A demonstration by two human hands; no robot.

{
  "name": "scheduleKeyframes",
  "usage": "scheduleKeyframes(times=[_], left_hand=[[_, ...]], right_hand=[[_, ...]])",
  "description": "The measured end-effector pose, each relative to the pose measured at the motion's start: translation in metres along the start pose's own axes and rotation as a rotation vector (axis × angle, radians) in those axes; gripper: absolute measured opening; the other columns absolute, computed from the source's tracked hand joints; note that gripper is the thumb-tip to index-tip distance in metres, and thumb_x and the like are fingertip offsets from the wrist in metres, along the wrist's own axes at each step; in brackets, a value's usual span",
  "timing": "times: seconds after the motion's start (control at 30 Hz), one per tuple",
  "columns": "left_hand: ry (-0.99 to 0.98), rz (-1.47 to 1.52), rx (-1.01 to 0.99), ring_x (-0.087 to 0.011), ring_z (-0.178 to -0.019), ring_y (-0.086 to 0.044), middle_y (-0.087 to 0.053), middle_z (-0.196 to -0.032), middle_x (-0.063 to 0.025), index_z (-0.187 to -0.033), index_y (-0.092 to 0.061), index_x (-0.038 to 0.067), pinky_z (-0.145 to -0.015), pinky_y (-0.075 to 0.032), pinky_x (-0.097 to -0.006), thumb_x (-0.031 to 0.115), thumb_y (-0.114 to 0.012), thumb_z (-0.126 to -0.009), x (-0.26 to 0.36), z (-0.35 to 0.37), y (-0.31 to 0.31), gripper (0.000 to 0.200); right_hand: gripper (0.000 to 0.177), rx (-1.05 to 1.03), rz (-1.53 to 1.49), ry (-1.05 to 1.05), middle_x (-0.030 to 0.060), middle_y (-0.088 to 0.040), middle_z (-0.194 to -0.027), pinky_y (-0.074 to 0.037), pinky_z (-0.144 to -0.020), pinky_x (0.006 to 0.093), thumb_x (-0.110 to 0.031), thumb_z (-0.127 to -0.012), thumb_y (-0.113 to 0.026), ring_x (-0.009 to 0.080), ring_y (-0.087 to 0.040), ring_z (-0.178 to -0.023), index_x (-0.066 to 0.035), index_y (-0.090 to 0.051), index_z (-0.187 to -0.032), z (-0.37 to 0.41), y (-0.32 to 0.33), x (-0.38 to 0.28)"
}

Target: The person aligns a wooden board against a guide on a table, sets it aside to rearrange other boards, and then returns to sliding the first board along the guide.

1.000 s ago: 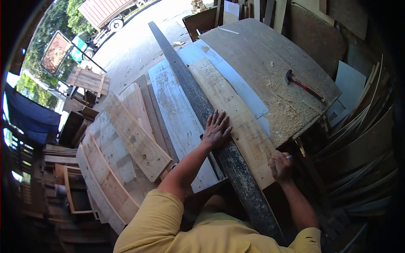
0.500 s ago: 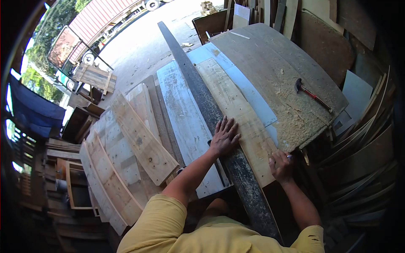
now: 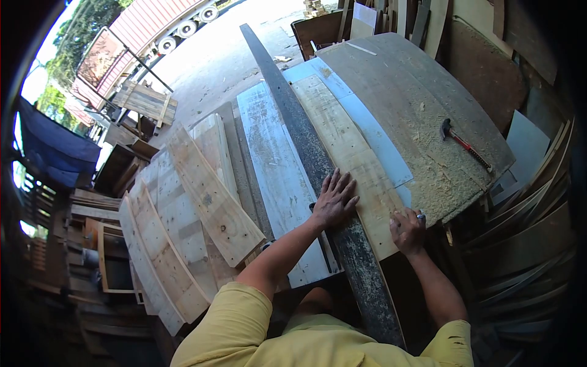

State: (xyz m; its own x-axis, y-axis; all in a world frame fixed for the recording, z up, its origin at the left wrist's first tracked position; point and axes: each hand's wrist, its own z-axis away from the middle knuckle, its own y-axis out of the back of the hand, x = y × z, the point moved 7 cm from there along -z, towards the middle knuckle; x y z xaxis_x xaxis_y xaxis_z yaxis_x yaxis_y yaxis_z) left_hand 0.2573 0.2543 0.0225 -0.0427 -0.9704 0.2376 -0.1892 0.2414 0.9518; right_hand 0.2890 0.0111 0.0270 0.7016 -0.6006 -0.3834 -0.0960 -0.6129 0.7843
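Observation:
My left hand (image 3: pixel 335 199) lies with fingers spread on a long dark, worn beam (image 3: pixel 361 263), its fingertips reaching onto the pale wooden board (image 3: pixel 342 131) alongside. This board has nail marks and runs along the beam's right side. At the board's near right edge is my right hand (image 3: pixel 408 231), fingers curled in and a ring showing. Whether it grips the edge or a small item is hidden. Left of the beam lies a whitish, scuffed board (image 3: pixel 272 165). A small dark part (image 3: pixel 312 207) pokes out beside my left wrist.
A hammer (image 3: pixel 465 145) with a red and black handle rests on a brown panel (image 3: pixel 391 79) strewn with sawdust. A light blue sheet (image 3: pixel 370 131) shows under the pale board. Loose planks (image 3: pixel 214 199) lie at left. Wood strips (image 3: pixel 532 189) lean at right; a trailer (image 3: pixel 159 24) stands outside.
The whole view has shifted slightly, so most things sit further right. My right hand has moved a little forward along the board's edge. My left hand keeps its place on the beam.

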Motion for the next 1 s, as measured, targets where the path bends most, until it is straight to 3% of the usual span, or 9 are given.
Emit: scheduleKeyframes(times=[1.0], left_hand=[[-0.001,0.015,-0.008,-0.0336,-0.149,-0.011,-0.029,-0.156,-0.0146,-0.147,-0.039,0.01,-0.12,-0.007,-0.0485,0.045,-0.041,-0.1,0.0,-0.001,0.003,0.059]], right_hand=[[0.03,0.018,-0.017,-0.009,0.0193,-0.064,-0.104,-0.044,-0.088,0.0473,-0.032,-0.077,-0.068,0.0359,-0.057,-0.1,-0.009,-0.073,-0.095,-0.08,-0.056,-0.003]])
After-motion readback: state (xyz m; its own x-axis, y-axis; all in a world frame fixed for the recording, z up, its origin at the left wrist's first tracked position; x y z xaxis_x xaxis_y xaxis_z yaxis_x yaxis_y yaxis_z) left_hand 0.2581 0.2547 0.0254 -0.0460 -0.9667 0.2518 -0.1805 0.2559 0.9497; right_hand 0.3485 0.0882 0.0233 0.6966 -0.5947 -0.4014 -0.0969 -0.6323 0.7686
